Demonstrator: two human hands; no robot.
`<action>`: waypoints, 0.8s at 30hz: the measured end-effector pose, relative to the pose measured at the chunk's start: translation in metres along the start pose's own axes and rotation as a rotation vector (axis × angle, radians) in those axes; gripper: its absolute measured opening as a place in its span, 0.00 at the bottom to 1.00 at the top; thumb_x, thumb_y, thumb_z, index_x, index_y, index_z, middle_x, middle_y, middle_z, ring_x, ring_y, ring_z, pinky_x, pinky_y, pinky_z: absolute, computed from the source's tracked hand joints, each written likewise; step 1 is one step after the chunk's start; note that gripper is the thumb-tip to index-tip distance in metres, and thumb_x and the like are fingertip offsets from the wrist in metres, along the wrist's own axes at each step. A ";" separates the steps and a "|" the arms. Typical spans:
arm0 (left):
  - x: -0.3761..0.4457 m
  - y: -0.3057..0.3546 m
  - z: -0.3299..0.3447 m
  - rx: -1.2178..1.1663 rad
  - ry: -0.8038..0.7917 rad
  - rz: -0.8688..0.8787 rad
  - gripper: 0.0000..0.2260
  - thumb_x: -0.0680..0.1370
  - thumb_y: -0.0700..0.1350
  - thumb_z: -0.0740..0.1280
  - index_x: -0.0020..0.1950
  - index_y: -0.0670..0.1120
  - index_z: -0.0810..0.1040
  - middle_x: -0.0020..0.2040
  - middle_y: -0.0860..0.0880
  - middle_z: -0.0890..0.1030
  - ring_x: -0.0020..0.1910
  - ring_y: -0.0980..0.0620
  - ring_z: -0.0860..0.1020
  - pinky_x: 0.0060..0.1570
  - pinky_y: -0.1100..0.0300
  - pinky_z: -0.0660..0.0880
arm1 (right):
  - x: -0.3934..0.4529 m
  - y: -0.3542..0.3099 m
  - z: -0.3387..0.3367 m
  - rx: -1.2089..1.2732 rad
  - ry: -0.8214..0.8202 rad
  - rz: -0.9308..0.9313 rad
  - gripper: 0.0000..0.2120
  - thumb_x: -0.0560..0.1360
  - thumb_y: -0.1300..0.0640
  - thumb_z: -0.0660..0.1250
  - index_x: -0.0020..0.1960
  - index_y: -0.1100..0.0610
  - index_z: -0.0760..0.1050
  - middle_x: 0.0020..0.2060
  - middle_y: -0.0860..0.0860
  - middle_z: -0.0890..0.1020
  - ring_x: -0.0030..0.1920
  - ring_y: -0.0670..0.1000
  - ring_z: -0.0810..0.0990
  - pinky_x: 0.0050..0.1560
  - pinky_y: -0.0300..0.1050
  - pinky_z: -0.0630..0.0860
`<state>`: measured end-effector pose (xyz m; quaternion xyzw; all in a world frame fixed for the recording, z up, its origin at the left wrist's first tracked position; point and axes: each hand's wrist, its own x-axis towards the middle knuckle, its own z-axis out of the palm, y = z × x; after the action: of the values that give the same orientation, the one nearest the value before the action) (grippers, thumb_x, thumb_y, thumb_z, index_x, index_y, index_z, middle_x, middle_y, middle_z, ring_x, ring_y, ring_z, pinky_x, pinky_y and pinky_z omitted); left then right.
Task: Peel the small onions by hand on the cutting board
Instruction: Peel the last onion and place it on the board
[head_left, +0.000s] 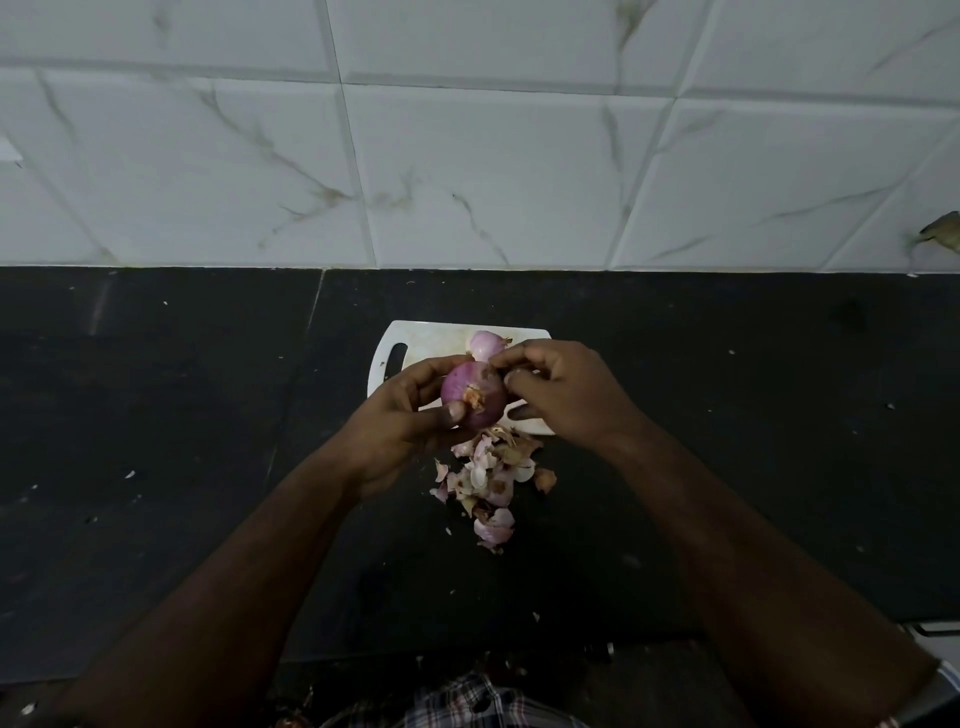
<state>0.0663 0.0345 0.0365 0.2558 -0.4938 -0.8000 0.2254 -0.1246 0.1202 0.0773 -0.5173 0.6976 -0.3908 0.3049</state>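
Note:
My left hand (410, 415) grips a purple onion (475, 397) above the near edge of the white cutting board (415, 340), root end turned toward me. My right hand (561, 395) pinches the skin at the onion's upper right side with curled fingertips. A second, paler peeled onion (485, 344) lies on the board just behind the hands. A heap of torn onion skins (491, 480) lies on the dark counter in front of the board.
The black stone counter (182, 415) runs wide on both sides, dotted with small skin flakes. A white marbled tile wall (467, 145) rises behind it. A checked cloth (467, 701) shows at the bottom edge.

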 end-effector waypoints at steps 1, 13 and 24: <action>0.000 0.000 -0.001 -0.008 -0.004 -0.009 0.24 0.76 0.30 0.67 0.71 0.42 0.73 0.68 0.40 0.78 0.60 0.38 0.82 0.55 0.50 0.82 | 0.000 0.000 0.000 0.020 -0.020 0.005 0.12 0.74 0.53 0.69 0.56 0.49 0.83 0.53 0.45 0.85 0.45 0.46 0.86 0.50 0.51 0.84; -0.002 -0.002 0.004 0.176 0.012 0.003 0.24 0.76 0.29 0.69 0.70 0.43 0.75 0.63 0.42 0.83 0.58 0.46 0.83 0.55 0.55 0.80 | 0.003 -0.014 -0.003 -0.295 -0.153 -0.072 0.23 0.67 0.50 0.79 0.60 0.51 0.79 0.53 0.47 0.82 0.49 0.42 0.82 0.52 0.46 0.82; 0.000 0.004 0.008 0.395 0.045 0.079 0.26 0.76 0.29 0.71 0.72 0.44 0.75 0.64 0.46 0.82 0.59 0.47 0.83 0.56 0.55 0.81 | 0.002 -0.018 0.002 -0.338 -0.137 -0.103 0.20 0.65 0.51 0.78 0.54 0.52 0.77 0.49 0.48 0.82 0.46 0.46 0.82 0.47 0.52 0.82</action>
<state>0.0617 0.0384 0.0436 0.2931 -0.6457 -0.6722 0.2130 -0.1146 0.1145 0.0912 -0.6215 0.7036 -0.2472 0.2401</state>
